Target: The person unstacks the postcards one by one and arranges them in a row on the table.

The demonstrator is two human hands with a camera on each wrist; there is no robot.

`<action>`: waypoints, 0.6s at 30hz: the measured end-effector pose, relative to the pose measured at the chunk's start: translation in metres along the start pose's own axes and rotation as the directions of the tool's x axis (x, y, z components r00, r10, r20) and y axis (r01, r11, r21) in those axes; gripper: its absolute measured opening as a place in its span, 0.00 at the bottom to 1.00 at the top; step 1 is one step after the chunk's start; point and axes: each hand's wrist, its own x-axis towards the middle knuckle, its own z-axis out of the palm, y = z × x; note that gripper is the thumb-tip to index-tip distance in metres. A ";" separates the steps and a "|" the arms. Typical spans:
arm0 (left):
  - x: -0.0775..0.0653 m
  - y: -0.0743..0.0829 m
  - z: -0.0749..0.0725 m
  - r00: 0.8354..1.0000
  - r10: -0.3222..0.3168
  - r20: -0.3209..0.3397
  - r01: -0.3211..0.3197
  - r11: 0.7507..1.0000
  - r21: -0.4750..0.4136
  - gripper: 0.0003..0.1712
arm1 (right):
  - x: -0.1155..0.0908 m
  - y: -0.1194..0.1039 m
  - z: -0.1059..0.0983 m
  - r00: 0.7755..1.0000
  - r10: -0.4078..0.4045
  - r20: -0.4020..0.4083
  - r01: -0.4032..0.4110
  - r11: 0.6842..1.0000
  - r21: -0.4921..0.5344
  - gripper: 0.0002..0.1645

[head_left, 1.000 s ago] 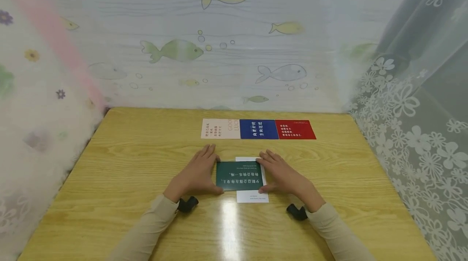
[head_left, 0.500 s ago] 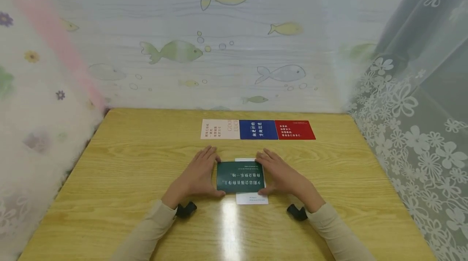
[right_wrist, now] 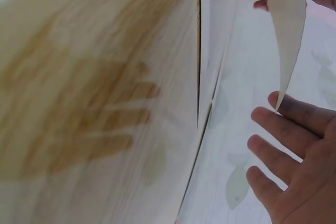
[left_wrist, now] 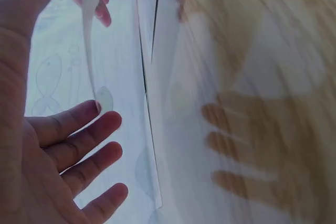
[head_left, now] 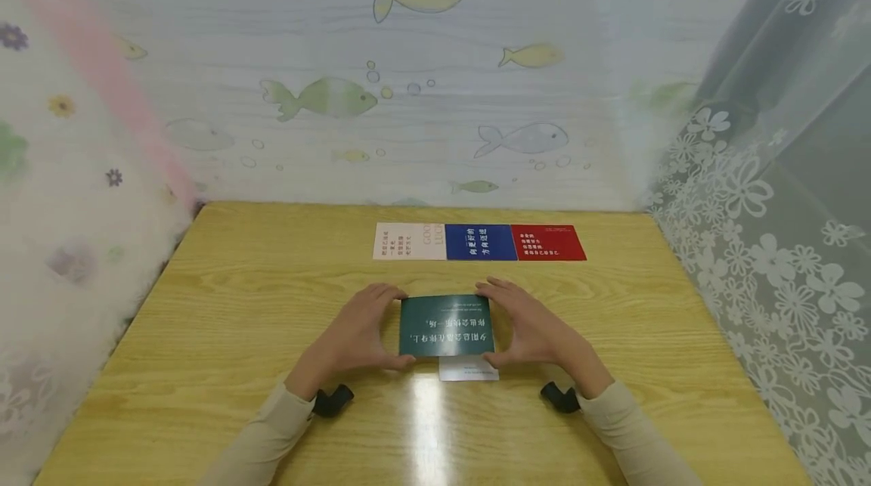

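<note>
A dark green card (head_left: pixel 445 325) with white lettering, upside down to me, is held up over the table between both hands. My left hand (head_left: pixel 350 331) grips its left end, thumb at the near corner and forefinger at the far one. On the opposite end, my right hand (head_left: pixel 534 327) holds the two corners the same way. Both wrist views show the card (left_wrist: pixel 90 35) nearly edge-on, raised off the tabletop and slightly bowed, the other fingers spread below it. Under it lies a white card (head_left: pixel 469 369), its far part hidden by the green one.
Farther back on the wooden table (head_left: pixel 272 244) lie a cream card (head_left: pixel 410 241), a blue card (head_left: pixel 481 243) and a red card (head_left: pixel 548 243), side by side in a row. A fish-patterned curtain (head_left: pixel 422 93) hangs behind the table's far edge, with a lace curtain (head_left: pixel 769 244) on the right.
Both hands have lifted the green card from the table, and it now covers the white card's far end. The left wrist has shifted slightly left. The back row stays put.
</note>
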 end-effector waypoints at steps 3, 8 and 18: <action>-0.002 -0.001 -0.001 0.999 0.018 -0.039 -0.019 1.000 -0.011 0.54 | -0.001 0.001 0.001 1.000 -0.011 -0.018 0.011 1.000 -0.001 0.63; -0.003 -0.003 -0.002 0.994 0.052 -0.097 -0.055 0.998 -0.033 0.53 | 0.000 0.002 0.001 0.999 -0.012 -0.039 0.013 1.000 0.026 0.64; -0.009 -0.005 -0.011 0.987 0.076 -0.143 -0.086 0.994 -0.067 0.55 | 0.000 0.004 -0.001 0.996 -0.012 -0.090 0.040 0.947 0.319 0.63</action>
